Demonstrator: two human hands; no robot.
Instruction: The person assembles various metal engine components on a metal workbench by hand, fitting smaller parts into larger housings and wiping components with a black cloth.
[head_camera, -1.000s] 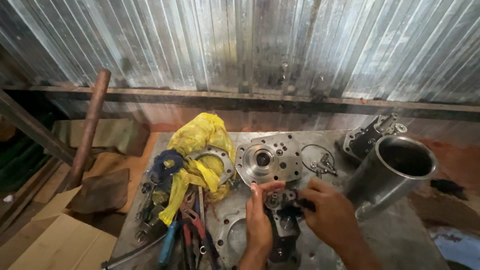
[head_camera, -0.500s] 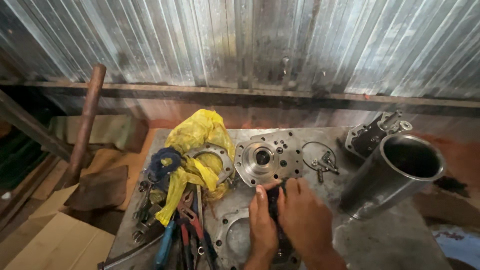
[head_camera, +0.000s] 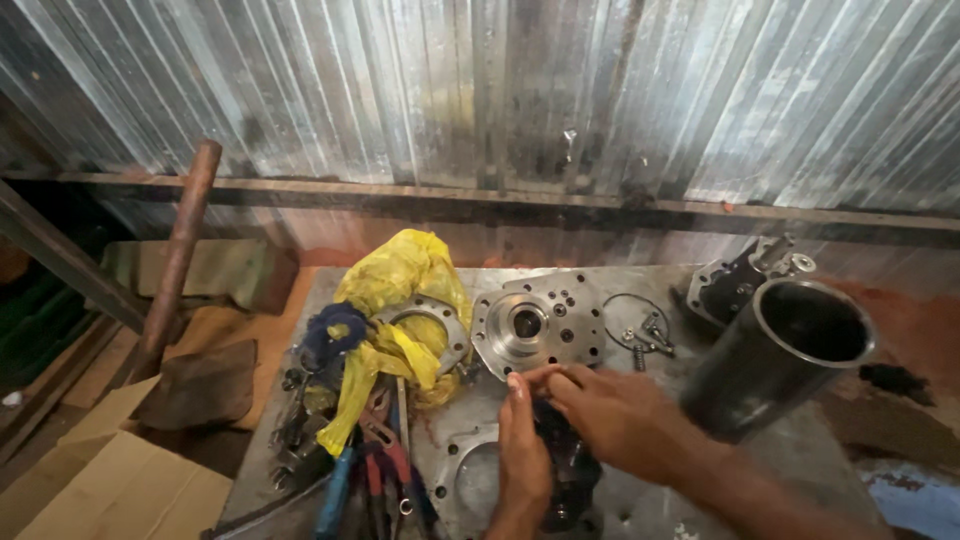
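On the desk, near its front edge, my left hand and right hand both close around a dark metal part, just below the round flange plate, beside the black cylinder

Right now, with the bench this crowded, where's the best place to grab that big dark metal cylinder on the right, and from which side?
Probably by the open rim of the dark cylinder, coming from the right. It stands tilted, with its mouth up and toward the right, so fingers can hook inside the thick rim there. Its left flank is crowded by the right hand and, behind, a small casting.
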